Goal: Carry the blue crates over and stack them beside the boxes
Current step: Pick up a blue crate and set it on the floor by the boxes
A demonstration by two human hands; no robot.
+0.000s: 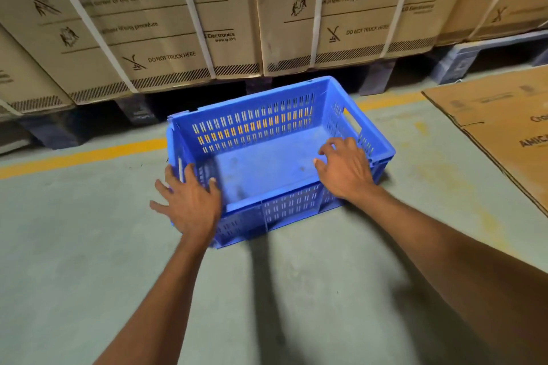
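One blue crate [275,154] is seen empty on the concrete floor [74,246], just in front of the strapped cardboard boxes [166,15] that stand on dark pallets [136,112]. Its far wall lies over the yellow floor line [86,154]. The left hand [189,201] is spread wide open over the near left corner, and the right hand [345,170] is open with loosely curled fingers above the near right rim; nothing is gripped by either one, and whether the rim is touched cannot be told.

It is judged that the crate is being set down or squared here as the base of the stack. For a good result, it should be pushed parallel to the boxes, so that later crates sit straight on it. The rim should be left level, and the flat cardboard sheet [504,133] on the right should be kept free.
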